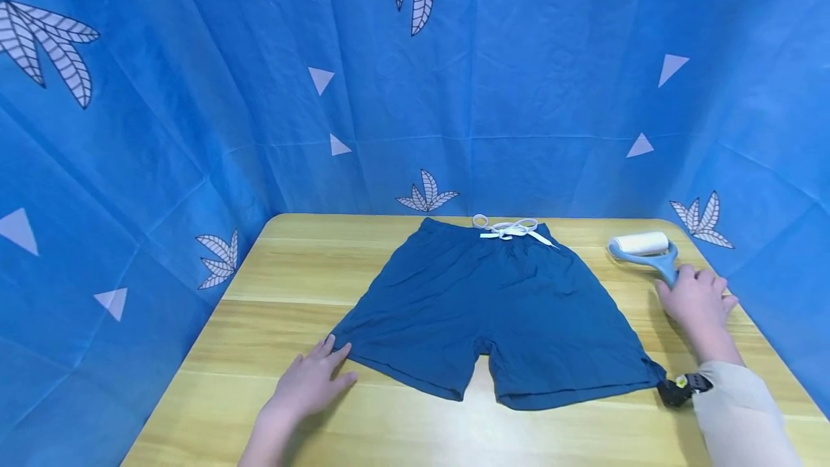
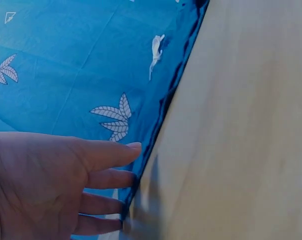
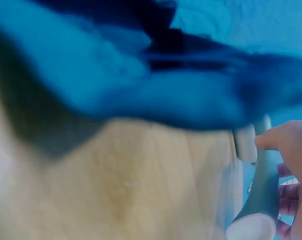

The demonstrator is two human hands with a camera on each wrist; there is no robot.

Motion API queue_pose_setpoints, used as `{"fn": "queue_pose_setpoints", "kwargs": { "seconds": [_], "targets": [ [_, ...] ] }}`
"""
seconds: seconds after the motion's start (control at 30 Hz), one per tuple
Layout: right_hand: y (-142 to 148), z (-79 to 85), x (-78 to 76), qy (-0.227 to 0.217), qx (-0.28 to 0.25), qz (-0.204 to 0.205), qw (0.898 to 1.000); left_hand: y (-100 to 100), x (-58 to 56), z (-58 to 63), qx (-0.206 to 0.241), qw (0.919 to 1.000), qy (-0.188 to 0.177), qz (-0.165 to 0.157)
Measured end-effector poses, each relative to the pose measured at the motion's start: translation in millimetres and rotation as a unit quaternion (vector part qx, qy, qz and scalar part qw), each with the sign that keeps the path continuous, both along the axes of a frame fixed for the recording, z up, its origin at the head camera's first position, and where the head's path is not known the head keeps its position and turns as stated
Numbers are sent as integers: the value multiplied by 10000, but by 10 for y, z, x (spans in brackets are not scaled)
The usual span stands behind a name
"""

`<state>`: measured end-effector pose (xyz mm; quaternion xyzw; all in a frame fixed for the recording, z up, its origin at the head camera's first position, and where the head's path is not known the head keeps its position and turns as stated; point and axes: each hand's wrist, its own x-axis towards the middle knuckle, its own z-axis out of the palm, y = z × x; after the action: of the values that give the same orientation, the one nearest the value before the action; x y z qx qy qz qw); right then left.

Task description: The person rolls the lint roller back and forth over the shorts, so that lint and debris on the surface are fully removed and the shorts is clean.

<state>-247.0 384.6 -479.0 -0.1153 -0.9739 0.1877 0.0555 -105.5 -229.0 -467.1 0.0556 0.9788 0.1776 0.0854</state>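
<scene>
Dark blue shorts (image 1: 480,301) lie spread on the table, waistband at the far side, with a white drawstring (image 1: 509,229) tied in a bow. My left hand (image 1: 313,380) is at the left leg's hem, fingers extended; in the left wrist view those fingers (image 2: 107,205) reach the cloth's edge. At the table's right, my right hand (image 1: 699,301) holds the handle of a lint roller (image 1: 642,243) with a white roll and light blue frame. The right wrist view has the handle (image 3: 263,185) between thumb and fingers.
A wooden-topped table (image 1: 272,287) holds everything. Blue cloth (image 1: 551,78) with leaf and triangle prints hangs behind and along both sides. The right leg's hem corner is bunched up against a black wrist device (image 1: 677,389) beneath my right sleeve.
</scene>
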Motion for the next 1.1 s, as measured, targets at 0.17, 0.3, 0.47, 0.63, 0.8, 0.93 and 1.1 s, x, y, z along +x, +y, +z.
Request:
{"fn": "queue_pose_setpoints", "kwargs": {
  "seconds": [0.17, 0.3, 0.47, 0.63, 0.8, 0.93, 1.1],
  "targets": [
    [-37, 59, 11, 163, 134, 61, 9998, -39, -44, 85, -48, 9997, -245, -32],
    [-64, 178, 32, 291, 252, 105, 9992, -50, -112, 215, -136, 9995, -250, -99],
    [-120, 406, 110, 430, 290, 219, 9984, -11, -263, 427, -182, 9994, -28, -294],
    [-237, 630, 193, 722, 292, 466, 9959, 60, -463, 668, -409, 9964, 493, -554],
    [-449, 861, 227, 973, 309, 726, 9921, 184, -677, 891, -525, 9909, 979, -764],
    [-660, 1034, 202, 1165, 316, 933, 9883, 320, -860, 1048, -327, 9896, 1139, -820],
    [-941, 1167, 152, 1374, 271, 1161, 9833, 516, -1091, 1165, -161, 9897, 1286, -614]
  ]
}}
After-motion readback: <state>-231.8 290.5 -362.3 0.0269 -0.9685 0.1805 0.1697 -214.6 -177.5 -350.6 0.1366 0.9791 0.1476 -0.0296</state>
